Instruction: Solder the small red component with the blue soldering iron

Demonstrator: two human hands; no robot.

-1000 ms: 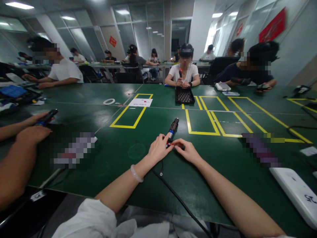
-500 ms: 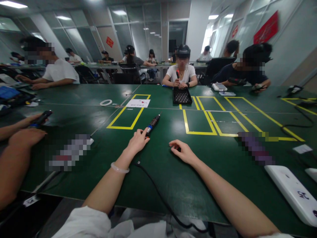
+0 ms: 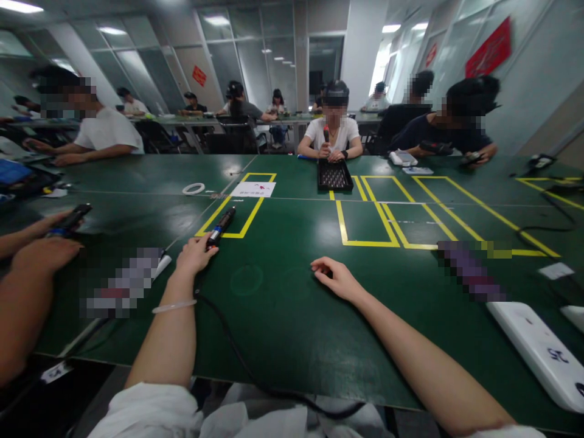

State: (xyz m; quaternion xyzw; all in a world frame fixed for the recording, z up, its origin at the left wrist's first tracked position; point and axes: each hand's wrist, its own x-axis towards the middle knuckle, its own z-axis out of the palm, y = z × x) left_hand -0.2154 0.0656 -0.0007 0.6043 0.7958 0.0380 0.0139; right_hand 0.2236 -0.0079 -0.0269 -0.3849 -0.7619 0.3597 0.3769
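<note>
My left hand (image 3: 195, 254) is closed around the rear end of a slim black electric screwdriver (image 3: 222, 226) with a blue band. Its front end points away from me, over the near part of a yellow taped rectangle (image 3: 235, 235). From beneath that hand a black cord (image 3: 230, 337) runs back over the table edge towards my lap. My right hand (image 3: 336, 278) rests on the green table (image 3: 283, 316), fingers loosely bent and thumb apart, with no object visible in it.
Yellow taped outlines (image 3: 369, 244) mark the table ahead. A paper sheet (image 3: 253, 189) and a white ring (image 3: 193, 189) lie beyond my left hand. Blurred phone-like objects lie on both sides, a white power bank (image 3: 538, 356) at right. Across sits a person with a black tray (image 3: 335, 176).
My left hand has moved left with the electric screwdriver, bringing its front end over the yellow rectangle. The cord has shifted left too. My right hand stays where it was.
</note>
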